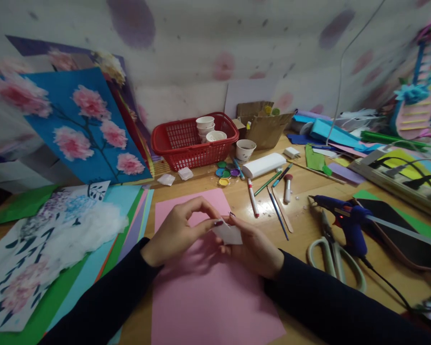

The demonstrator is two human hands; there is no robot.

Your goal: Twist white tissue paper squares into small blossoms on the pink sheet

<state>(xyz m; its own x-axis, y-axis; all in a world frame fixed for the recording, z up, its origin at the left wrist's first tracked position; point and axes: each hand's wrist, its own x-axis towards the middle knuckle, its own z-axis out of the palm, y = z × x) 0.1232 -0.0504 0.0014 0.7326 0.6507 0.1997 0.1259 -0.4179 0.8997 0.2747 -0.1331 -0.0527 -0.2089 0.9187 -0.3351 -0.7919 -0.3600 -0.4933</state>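
Note:
Over a pink sheet of paper, both my hands meet at a small white piece of paper. My left hand pinches its upper left corner between thumb and index finger. My right hand grips the piece from the right, thumb on top and the other fingers partly hidden behind it. Two more small white pieces, one beside another, lie beyond the pink sheet's top edge.
A red basket with paper cups stands at the back. Markers and brushes lie right of the pink sheet, with scissors and a blue glue gun farther right. Flower pictures and cotton are on the left.

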